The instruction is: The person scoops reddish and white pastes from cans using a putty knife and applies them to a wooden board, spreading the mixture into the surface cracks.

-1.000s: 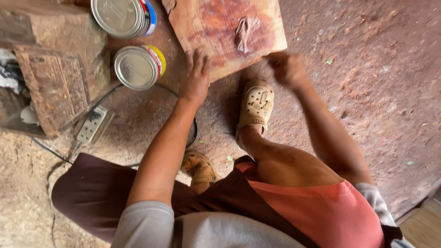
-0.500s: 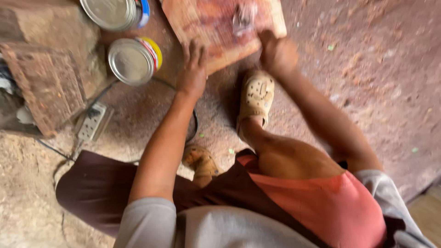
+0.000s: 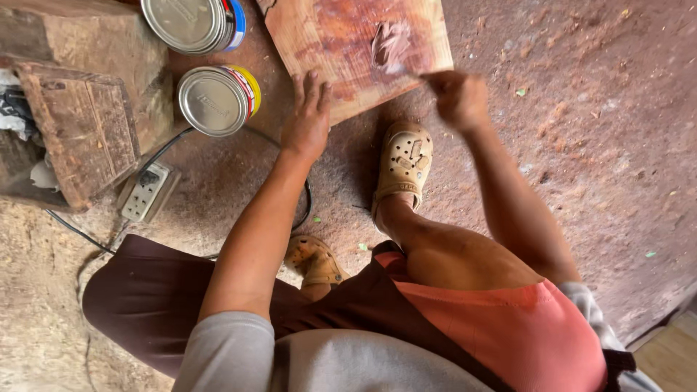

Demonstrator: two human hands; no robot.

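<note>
A reddish wooden board (image 3: 341, 43) lies on the dusty floor in front of me. My left hand (image 3: 306, 120) rests flat on its near edge, fingers spread. My right hand (image 3: 457, 98) is blurred and closed around the thin handle of a brush (image 3: 390, 47). The brush's bristles touch the board near its right side. My right foot in a tan perforated clog (image 3: 403, 167) sits just below the board. The other clog (image 3: 314, 261) is tucked under my leg.
Two round tins with metal lids, one with a yellow rim (image 3: 216, 100) and one with a blue rim (image 3: 192, 22), lie left of the board. A power strip (image 3: 145, 192) with a black cable and weathered wooden blocks (image 3: 83, 131) sit at the left.
My right hand has swept the brush across the board's right side. My left hand has stayed pressed on the board's near edge. The view has shifted slightly.
</note>
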